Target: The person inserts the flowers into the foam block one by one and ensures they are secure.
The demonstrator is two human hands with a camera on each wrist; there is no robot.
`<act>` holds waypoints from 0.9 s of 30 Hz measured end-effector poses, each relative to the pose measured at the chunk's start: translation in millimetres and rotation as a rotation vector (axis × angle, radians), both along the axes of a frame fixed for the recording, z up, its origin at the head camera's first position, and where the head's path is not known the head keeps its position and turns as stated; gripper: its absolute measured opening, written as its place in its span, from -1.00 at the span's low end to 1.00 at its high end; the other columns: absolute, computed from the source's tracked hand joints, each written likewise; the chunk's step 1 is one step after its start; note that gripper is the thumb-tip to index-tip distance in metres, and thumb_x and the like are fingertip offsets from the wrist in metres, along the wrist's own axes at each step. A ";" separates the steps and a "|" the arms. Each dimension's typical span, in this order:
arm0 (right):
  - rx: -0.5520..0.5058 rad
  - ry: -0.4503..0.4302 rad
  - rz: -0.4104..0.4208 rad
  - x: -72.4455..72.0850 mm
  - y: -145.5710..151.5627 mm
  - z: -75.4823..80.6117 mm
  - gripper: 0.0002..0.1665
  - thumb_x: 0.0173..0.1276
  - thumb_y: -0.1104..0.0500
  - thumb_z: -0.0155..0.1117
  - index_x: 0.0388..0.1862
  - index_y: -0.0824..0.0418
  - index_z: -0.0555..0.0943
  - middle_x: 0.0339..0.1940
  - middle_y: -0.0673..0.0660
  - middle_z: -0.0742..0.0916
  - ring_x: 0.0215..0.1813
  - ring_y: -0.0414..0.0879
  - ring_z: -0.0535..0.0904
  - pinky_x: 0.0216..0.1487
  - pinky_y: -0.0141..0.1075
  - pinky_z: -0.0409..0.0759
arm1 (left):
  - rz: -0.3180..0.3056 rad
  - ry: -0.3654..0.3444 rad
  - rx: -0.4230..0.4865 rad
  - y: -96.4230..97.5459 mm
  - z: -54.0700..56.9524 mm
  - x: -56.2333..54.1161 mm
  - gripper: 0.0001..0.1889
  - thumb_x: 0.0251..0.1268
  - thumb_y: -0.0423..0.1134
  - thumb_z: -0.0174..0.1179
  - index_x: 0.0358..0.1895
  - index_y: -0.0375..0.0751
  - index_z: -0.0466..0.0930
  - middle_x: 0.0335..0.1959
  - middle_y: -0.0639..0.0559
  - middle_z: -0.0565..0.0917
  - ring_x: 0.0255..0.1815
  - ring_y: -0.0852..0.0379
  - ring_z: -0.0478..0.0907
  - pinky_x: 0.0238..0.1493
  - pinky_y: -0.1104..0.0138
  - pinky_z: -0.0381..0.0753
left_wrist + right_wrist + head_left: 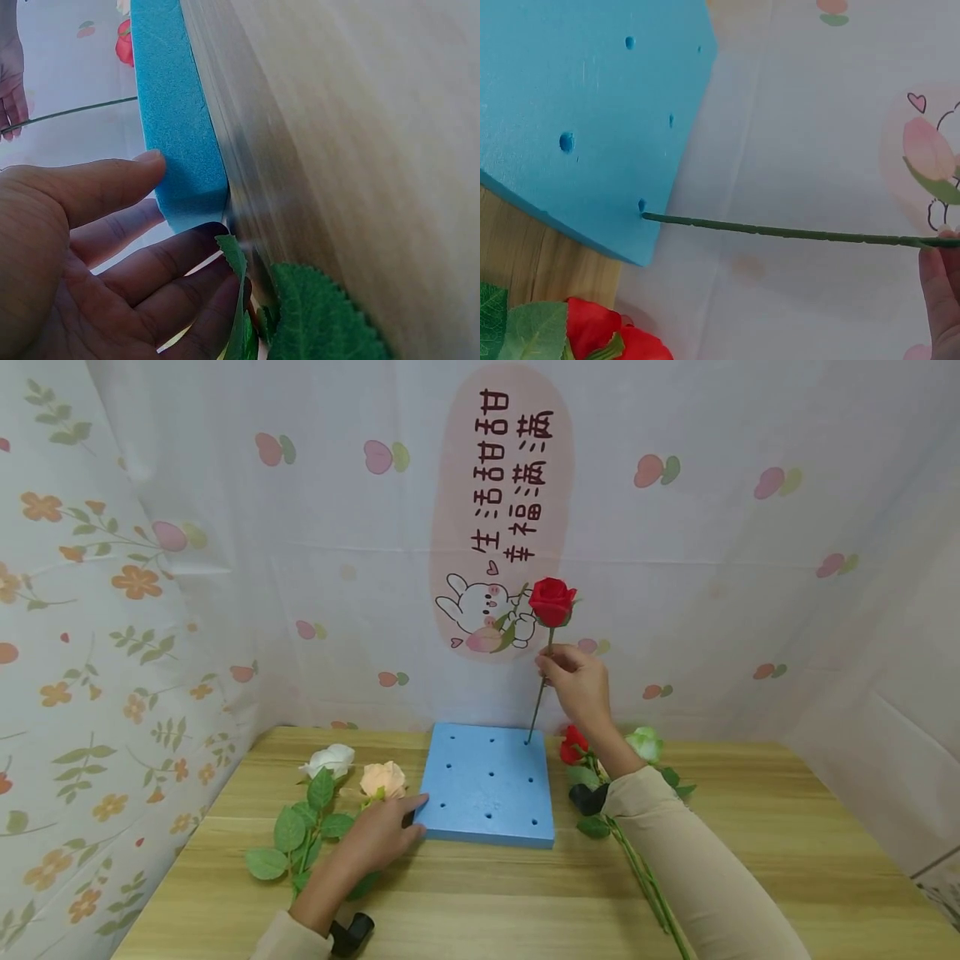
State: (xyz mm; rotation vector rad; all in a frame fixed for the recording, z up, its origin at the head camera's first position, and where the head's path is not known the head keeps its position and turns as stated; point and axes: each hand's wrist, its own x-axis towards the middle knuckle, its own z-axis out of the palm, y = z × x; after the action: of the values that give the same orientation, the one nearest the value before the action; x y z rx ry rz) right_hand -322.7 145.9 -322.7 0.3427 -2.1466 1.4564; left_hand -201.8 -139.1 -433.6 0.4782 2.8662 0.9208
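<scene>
A red rose [552, 602] stands nearly upright over the blue foam board [491, 793], which has rows of holes in its top. My right hand [579, 681] pinches its stem partway down between thumb and fingertips. In the right wrist view the lower end of the green stem [780, 232] is right at the rim of a corner hole [642, 205], at the board's back right in the head view. My left hand [382, 835] rests at the board's left front corner, its extended thumb and fingers against the sides. Leaves [322, 315] lie beside its fingers.
A white rose [330, 761] and a peach rose [383, 779] lie on the wooden table [480, 902] left of the board. On the right, partly behind my right arm, lie another red rose [573, 744] and a pale green flower [646, 744]. A printed curtain [337, 568] hangs behind.
</scene>
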 end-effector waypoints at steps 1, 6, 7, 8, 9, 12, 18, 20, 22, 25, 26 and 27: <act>0.003 0.008 0.004 0.3 -0.8 0.3 -0.82 0.33 0.20 0.33 -0.25 0.32 0.72 -0.42 0.27 0.74 -0.38 -0.04 0.66 -0.32 -0.47 0.62 | 0.006 -0.003 0.003 0.0 0.1 0.1 -0.51 0.28 -0.28 0.26 0.28 -0.28 0.51 0.05 -0.31 0.65 -0.71 0.17 0.25 -0.41 0.24 0.39; 0.037 0.044 0.014 1.7 -4.0 1.2 -0.84 0.32 0.23 0.34 -0.26 0.33 0.72 -0.42 0.26 0.74 -0.39 -0.03 0.67 -0.34 -0.49 0.61 | 0.006 0.007 -0.009 -0.2 0.8 -0.2 -0.51 0.27 -0.28 0.27 0.27 -0.29 0.51 0.08 -0.30 0.64 -0.66 0.16 0.31 -0.37 0.21 0.41; 0.045 0.050 0.013 1.8 -4.4 1.2 -0.85 0.32 0.23 0.33 -0.26 0.33 0.72 -0.42 0.26 0.75 -0.39 -0.03 0.67 -0.34 -0.48 0.61 | 0.004 0.007 -0.010 -0.1 0.8 -0.2 -0.51 0.27 -0.28 0.27 0.27 -0.29 0.51 0.10 -0.30 0.63 -0.65 0.16 0.33 -0.36 0.21 0.41; 0.053 0.052 0.011 1.9 -4.7 1.1 -0.84 0.33 0.22 0.33 -0.26 0.32 0.72 -0.40 0.25 0.75 -0.38 -0.02 0.67 -0.34 -0.48 0.60 | 0.003 0.009 -0.014 0.1 0.6 -0.2 -0.51 0.27 -0.27 0.28 0.27 -0.28 0.52 0.10 -0.29 0.63 -0.62 0.17 0.36 -0.35 0.21 0.42; 0.056 0.049 0.010 2.1 -4.9 1.1 -0.84 0.33 0.22 0.33 -0.25 0.32 0.72 -0.39 0.25 0.76 -0.37 -0.02 0.68 -0.34 -0.48 0.60 | 0.006 0.004 -0.010 0.3 0.1 -0.1 -0.51 0.27 -0.27 0.28 0.27 -0.28 0.52 0.10 -0.29 0.63 -0.61 0.17 0.38 -0.35 0.21 0.42; 0.040 0.032 0.005 1.7 -4.6 0.4 -0.84 0.34 0.21 0.32 -0.25 0.31 0.72 -0.38 0.24 0.76 -0.35 0.01 0.68 -0.33 -0.48 0.61 | -0.001 0.000 -0.008 0.8 -0.9 0.2 -0.51 0.27 -0.28 0.28 0.27 -0.28 0.52 0.09 -0.29 0.63 -0.63 0.16 0.36 -0.38 0.22 0.41; 0.024 0.014 -0.009 0.8 -3.5 0.2 -0.83 0.34 0.19 0.32 -0.26 0.30 0.72 -0.40 0.24 0.75 -0.36 0.01 0.67 -0.34 -0.47 0.61 | 0.001 -0.006 0.000 0.9 -1.0 0.8 -0.51 0.27 -0.28 0.27 0.27 -0.29 0.51 0.11 -0.30 0.62 -0.66 0.16 0.32 -0.41 0.23 0.39; 0.018 0.008 -0.011 -0.4 -3.1 0.7 -0.82 0.34 0.18 0.33 -0.26 0.29 0.72 -0.40 0.24 0.75 -0.36 -0.01 0.67 -0.34 -0.47 0.61 | 0.004 -0.001 -0.004 0.8 -0.5 0.9 -0.51 0.26 -0.28 0.27 0.27 -0.29 0.52 0.12 -0.29 0.62 -0.61 0.17 0.38 -0.38 0.22 0.41; 0.013 -0.002 -0.015 -1.9 -2.8 0.9 -0.81 0.34 0.16 0.32 -0.24 0.29 0.73 -0.39 0.25 0.75 -0.36 -0.04 0.67 -0.33 -0.48 0.61 | 0.006 0.004 -0.008 0.7 -0.2 1.0 -0.51 0.26 -0.28 0.28 0.27 -0.28 0.52 0.11 -0.28 0.63 -0.57 0.18 0.41 -0.36 0.21 0.42; -0.009 -0.029 -0.023 -3.1 -1.5 1.5 -0.79 0.35 0.16 0.32 -0.22 0.30 0.72 -0.37 0.26 0.75 -0.35 -0.06 0.67 -0.31 -0.47 0.62 | 0.003 0.003 -0.008 0.8 -0.4 0.8 -0.51 0.27 -0.28 0.27 0.28 -0.28 0.51 0.00 -0.27 0.68 -0.63 0.19 0.35 -0.41 0.24 0.40; -0.014 -0.036 -0.029 -3.6 -1.0 1.4 -0.79 0.35 0.16 0.31 -0.21 0.30 0.72 -0.36 0.26 0.75 -0.34 -0.07 0.67 -0.30 -0.47 0.62 | 0.002 -0.002 -0.006 0.9 -0.5 0.7 -0.51 0.27 -0.28 0.27 0.28 -0.27 0.51 -0.07 -0.26 0.70 -0.67 0.18 0.30 -0.45 0.25 0.38; -0.018 -0.043 -0.033 -4.1 -0.4 1.5 -0.79 0.35 0.16 0.31 -0.21 0.30 0.72 -0.35 0.27 0.75 -0.34 -0.07 0.68 -0.29 -0.47 0.62 | 0.001 -0.004 -0.004 1.0 -0.6 0.6 -0.51 0.27 -0.28 0.27 0.28 -0.27 0.51 -0.09 -0.26 0.70 -0.70 0.17 0.27 -0.46 0.25 0.37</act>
State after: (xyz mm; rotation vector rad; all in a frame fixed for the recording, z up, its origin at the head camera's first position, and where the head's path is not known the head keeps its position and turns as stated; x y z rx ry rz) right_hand -326.8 145.5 -321.2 0.2703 -2.1609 1.4768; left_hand -201.2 -138.1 -434.1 0.4742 2.8649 0.9145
